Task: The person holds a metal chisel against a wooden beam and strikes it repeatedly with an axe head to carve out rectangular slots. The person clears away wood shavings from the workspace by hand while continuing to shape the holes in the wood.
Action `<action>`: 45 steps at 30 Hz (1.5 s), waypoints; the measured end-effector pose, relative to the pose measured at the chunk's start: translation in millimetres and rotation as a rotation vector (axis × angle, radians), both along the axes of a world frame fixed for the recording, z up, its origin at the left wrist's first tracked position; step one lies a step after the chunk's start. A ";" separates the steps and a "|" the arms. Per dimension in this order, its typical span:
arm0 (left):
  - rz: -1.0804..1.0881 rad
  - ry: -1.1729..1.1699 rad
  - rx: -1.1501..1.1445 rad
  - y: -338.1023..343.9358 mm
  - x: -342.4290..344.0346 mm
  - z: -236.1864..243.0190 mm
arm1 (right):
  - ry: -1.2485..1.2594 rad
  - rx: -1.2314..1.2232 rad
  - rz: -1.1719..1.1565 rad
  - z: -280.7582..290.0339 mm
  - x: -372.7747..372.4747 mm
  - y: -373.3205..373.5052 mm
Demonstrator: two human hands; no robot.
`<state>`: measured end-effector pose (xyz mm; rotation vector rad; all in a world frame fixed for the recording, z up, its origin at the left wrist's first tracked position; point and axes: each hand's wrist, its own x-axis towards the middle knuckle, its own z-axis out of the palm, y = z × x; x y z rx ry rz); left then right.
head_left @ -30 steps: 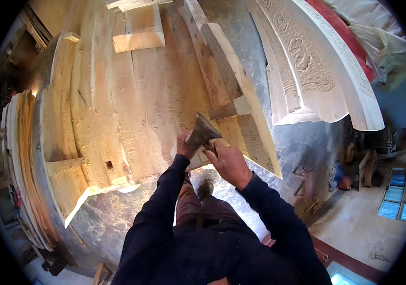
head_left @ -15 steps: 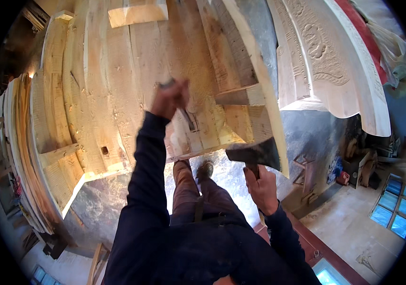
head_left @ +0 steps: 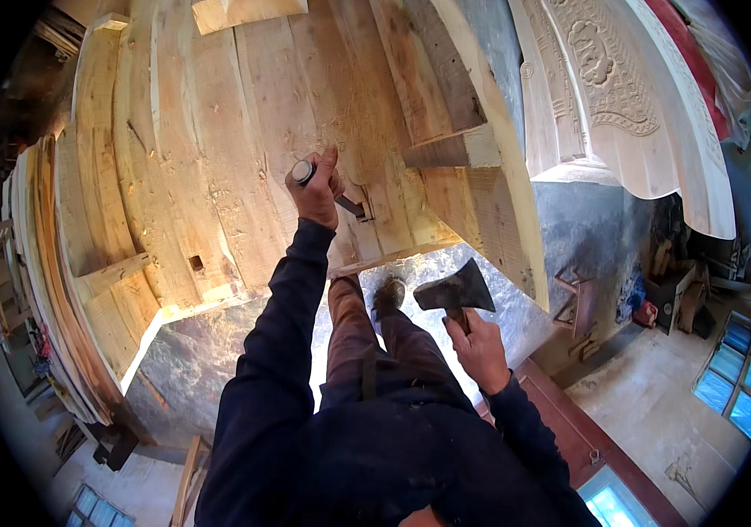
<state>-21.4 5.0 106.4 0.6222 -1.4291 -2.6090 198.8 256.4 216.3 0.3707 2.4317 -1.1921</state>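
My left hand (head_left: 316, 195) is wrapped round the handle of a chisel (head_left: 351, 206), and the ringed handle end pokes out above the fist. Its blade slants down to a small dark notch in a broad panel of joined wooden planks (head_left: 257, 114), close to the panel's near edge. My right hand (head_left: 482, 353) grips a hatchet (head_left: 458, 292) by its short haft. The dark, wide head is held up off to the right of the chisel, past the near edge and apart from the wood.
A small square hole (head_left: 196, 263) pierces the panel on the left. Raised side boards (head_left: 476, 171) with cross braces bound it. A wood block (head_left: 244, 10) lies at the far end. Carved pale panels (head_left: 612, 97) stand at right; stacked boards (head_left: 64, 290) line the left.
My left hand has steadied, and the chisel tip is now at the notch. My right hand has shifted slightly down and left, tilting the hatchet head. The view has moved a little.
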 end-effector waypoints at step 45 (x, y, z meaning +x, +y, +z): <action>-0.210 0.229 -0.805 38.2 38.7 -27.8 | 0.442 0.129 0.374 25.1 -163.5 -75.7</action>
